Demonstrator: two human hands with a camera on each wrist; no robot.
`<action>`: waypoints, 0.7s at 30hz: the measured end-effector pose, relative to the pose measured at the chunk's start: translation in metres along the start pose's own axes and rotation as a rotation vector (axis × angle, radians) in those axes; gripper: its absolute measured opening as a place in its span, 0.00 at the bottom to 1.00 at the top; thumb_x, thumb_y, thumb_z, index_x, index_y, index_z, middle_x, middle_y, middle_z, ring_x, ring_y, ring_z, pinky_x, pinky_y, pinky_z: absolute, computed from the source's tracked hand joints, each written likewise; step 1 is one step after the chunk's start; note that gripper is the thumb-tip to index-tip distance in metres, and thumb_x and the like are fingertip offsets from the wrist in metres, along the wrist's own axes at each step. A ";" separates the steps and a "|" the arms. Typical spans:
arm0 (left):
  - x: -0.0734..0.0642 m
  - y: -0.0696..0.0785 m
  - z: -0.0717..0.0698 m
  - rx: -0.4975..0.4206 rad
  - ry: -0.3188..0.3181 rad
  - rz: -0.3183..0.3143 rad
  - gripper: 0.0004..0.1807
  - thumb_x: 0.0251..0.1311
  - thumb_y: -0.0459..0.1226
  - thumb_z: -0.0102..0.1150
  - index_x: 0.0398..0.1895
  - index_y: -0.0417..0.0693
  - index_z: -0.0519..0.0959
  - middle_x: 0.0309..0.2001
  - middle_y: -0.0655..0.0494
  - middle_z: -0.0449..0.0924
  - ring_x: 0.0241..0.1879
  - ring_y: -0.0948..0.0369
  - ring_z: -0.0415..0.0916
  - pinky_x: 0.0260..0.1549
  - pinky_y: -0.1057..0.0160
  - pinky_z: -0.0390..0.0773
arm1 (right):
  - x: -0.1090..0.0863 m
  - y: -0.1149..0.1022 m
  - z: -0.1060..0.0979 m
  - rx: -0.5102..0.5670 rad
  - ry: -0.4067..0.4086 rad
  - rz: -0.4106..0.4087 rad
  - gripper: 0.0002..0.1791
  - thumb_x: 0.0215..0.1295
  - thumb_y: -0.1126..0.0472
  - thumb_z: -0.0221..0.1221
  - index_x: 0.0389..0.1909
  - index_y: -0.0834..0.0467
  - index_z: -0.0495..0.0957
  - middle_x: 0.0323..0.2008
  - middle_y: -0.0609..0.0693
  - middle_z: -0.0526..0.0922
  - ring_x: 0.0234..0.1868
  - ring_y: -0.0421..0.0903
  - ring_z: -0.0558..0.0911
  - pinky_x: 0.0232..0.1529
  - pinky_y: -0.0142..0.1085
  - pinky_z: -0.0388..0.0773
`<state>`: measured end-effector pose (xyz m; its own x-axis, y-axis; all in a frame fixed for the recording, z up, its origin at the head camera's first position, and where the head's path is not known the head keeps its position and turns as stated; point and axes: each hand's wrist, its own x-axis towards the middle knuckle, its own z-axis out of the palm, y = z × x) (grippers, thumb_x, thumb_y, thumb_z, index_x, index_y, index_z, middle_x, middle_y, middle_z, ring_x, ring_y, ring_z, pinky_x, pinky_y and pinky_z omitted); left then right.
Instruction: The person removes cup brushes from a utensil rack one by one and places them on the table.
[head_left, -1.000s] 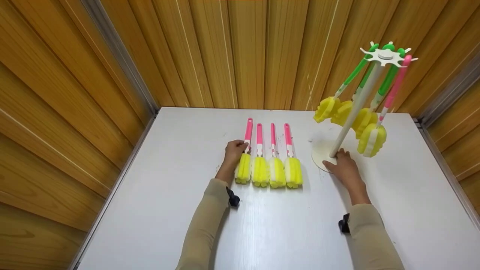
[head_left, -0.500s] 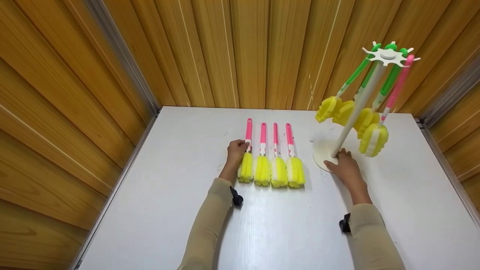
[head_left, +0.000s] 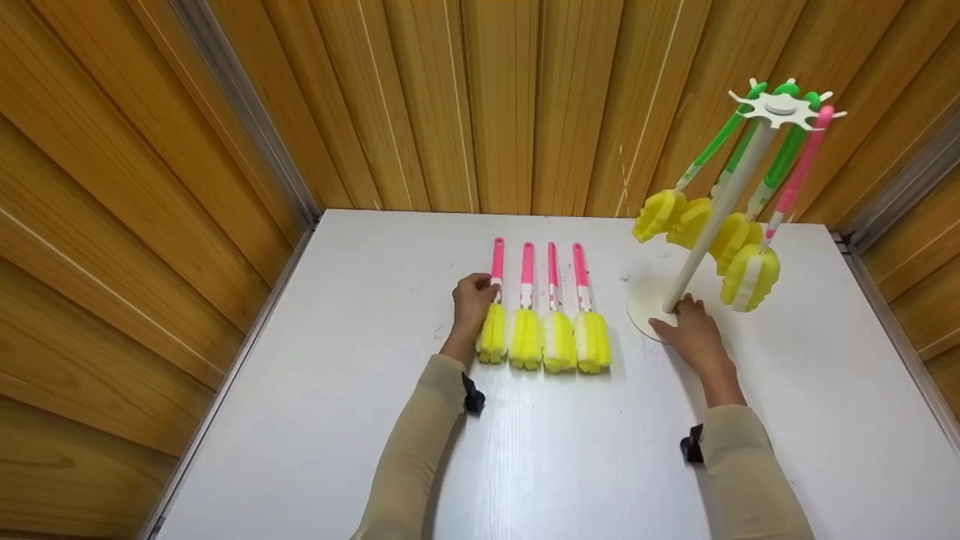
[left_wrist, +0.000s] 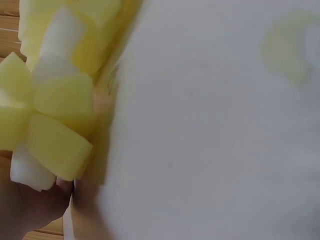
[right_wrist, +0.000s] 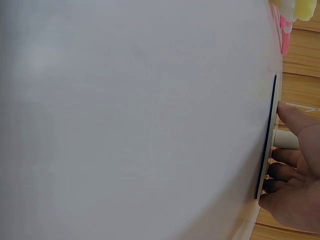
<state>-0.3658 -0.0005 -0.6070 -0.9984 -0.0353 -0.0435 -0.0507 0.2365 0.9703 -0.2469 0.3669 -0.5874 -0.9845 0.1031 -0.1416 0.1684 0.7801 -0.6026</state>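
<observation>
Stand (head_left: 705,240): I see it upright on the desk (head_left: 322,420), its white pole rising from a round base (head_left: 646,307) to a spoked top (head_left: 780,109).
Right hand (head_left: 691,334): I have it at the near right of the stand's foot, thumb and fingers spread either side of the pole and resting on the base.
Left hand (head_left: 471,298): well left of the stand, I have thumb and fingertip pinching the leftmost brush (head_left: 493,334) at its white neck.
Leftmost brush: farthest from the stand in a row on the desk, pink handle pointing away from me, yellow sponge head toward me; I cannot tell whether it is lifted.
Other pink-handled brushes (head_left: 556,341): I count three, side by side between that brush and the stand.
Hanging brushes: three green-handled brushes (head_left: 718,146) and one pink-handled brush (head_left: 787,195) hang from the stand's top, yellow heads down, the pink one rightmost.
Wood-grain wall (head_left: 495,105): I see it behind the stand.
</observation>
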 end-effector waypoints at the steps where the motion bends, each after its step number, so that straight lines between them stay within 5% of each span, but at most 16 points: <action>1: 0.000 0.000 -0.001 0.019 -0.002 0.010 0.16 0.69 0.31 0.61 0.57 0.33 0.80 0.47 0.42 0.82 0.45 0.54 0.81 0.44 0.60 0.83 | 0.001 0.000 0.000 0.003 -0.007 0.006 0.43 0.76 0.48 0.56 0.75 0.75 0.52 0.73 0.78 0.50 0.71 0.76 0.56 0.69 0.68 0.56; 7: 0.001 0.005 -0.005 0.084 0.004 0.006 0.16 0.74 0.32 0.52 0.58 0.34 0.79 0.45 0.44 0.82 0.40 0.58 0.78 0.43 0.61 0.82 | 0.002 0.001 -0.001 0.015 -0.043 0.023 0.46 0.76 0.47 0.55 0.76 0.74 0.47 0.75 0.78 0.42 0.74 0.76 0.49 0.71 0.68 0.51; 13: -0.007 0.020 -0.007 0.078 -0.009 0.040 0.18 0.76 0.33 0.47 0.64 0.39 0.76 0.57 0.45 0.77 0.54 0.55 0.75 0.55 0.57 0.78 | 0.000 0.005 -0.009 0.012 -0.105 0.030 0.45 0.77 0.49 0.54 0.77 0.74 0.44 0.75 0.78 0.38 0.75 0.77 0.44 0.71 0.69 0.46; 21: -0.025 0.049 0.002 0.119 -0.086 0.288 0.17 0.72 0.26 0.48 0.60 0.30 0.77 0.60 0.39 0.77 0.62 0.46 0.75 0.60 0.58 0.77 | -0.013 0.005 -0.018 -0.008 -0.136 -0.043 0.40 0.78 0.53 0.52 0.76 0.73 0.49 0.74 0.79 0.40 0.72 0.82 0.37 0.71 0.70 0.39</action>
<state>-0.3430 0.0145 -0.5587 -0.9703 0.1304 0.2036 0.2365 0.3372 0.9112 -0.2345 0.3808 -0.5750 -0.9750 -0.0149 -0.2216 0.1254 0.7868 -0.6044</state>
